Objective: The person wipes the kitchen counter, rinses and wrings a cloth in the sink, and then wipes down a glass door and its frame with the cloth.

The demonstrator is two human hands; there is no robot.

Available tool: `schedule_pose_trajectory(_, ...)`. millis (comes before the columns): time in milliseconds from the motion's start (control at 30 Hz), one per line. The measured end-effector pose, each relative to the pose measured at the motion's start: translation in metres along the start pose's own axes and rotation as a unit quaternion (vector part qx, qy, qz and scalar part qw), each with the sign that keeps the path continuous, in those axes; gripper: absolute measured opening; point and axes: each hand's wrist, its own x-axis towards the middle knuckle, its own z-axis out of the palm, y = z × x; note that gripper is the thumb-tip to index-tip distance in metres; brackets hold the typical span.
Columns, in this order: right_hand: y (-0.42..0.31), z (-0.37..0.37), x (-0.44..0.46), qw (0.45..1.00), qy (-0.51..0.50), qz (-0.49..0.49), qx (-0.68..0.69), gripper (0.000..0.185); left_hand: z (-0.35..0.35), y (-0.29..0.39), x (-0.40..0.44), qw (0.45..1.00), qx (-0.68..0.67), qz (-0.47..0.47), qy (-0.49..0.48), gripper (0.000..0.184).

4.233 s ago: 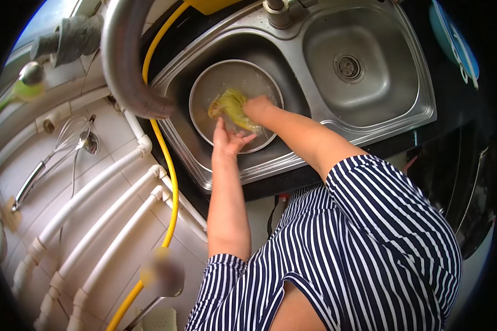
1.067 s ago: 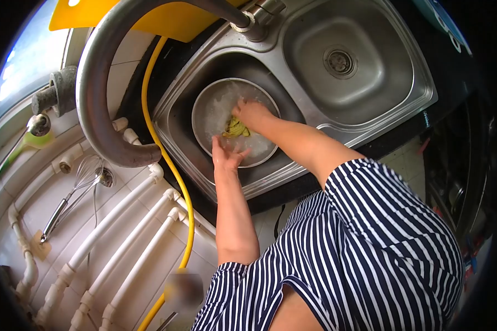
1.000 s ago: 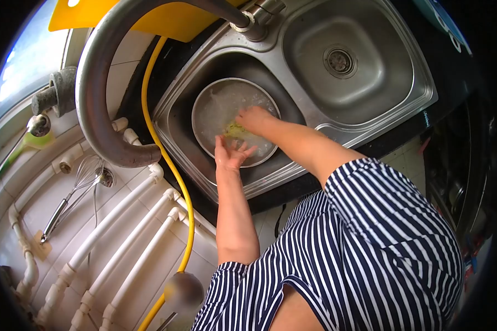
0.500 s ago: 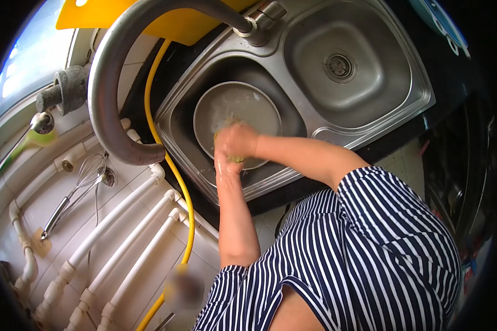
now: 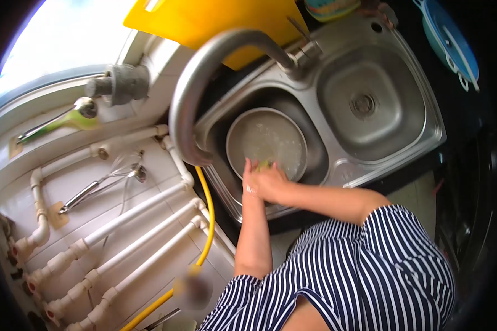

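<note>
The person's right hand [image 5: 271, 181] is closed on a soft yellow-green piece [image 5: 265, 164] — only a small part of it shows, at the far side of the fingers. The left hand [image 5: 249, 174] is pressed to its left side and partly hidden, so I cannot tell if it grips also. Both are at the near edge of the round grey metal bowl [image 5: 233, 132], inside the left basin of the stainless steel double sink [image 5: 381, 83].

A black tabletop [image 5: 453, 110] holds a set-in steel double sink [image 5: 386, 129], with a round bowl [image 5: 266, 108] of water [image 5: 268, 138] standing in its left basin [image 5: 319, 146]. A blue container [image 5: 458, 49] sits beside the right basin [image 5: 342, 99], a patterned tub [image 5: 332, 10] behind it
</note>
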Motion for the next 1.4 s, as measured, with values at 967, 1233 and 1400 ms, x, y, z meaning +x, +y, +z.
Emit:
schedule_pose_trajectory(967, 0.02, -0.034, 0.059, 0.918, 0.093, 0.184, 0.338, 0.058, 0.069, -0.008, -0.034, 0.988, -0.069, 0.121, -0.067, 0.04)
schedule_pose_trajectory(1233, -0.019, -0.04, 0.033, 0.975, 0.147, -0.075, 0.15, 0.061, 0.064, -0.016, -0.04, 0.939, -0.031, 0.222, -0.261, 0.058)
schedule_pose_trajectory(1400, 0.015, -0.017, 0.067, 0.923, 0.316, -0.172, 0.139, 0.051, 0.097, -0.009, -0.067, 0.927, -0.055, 0.293, -0.226, 0.055)
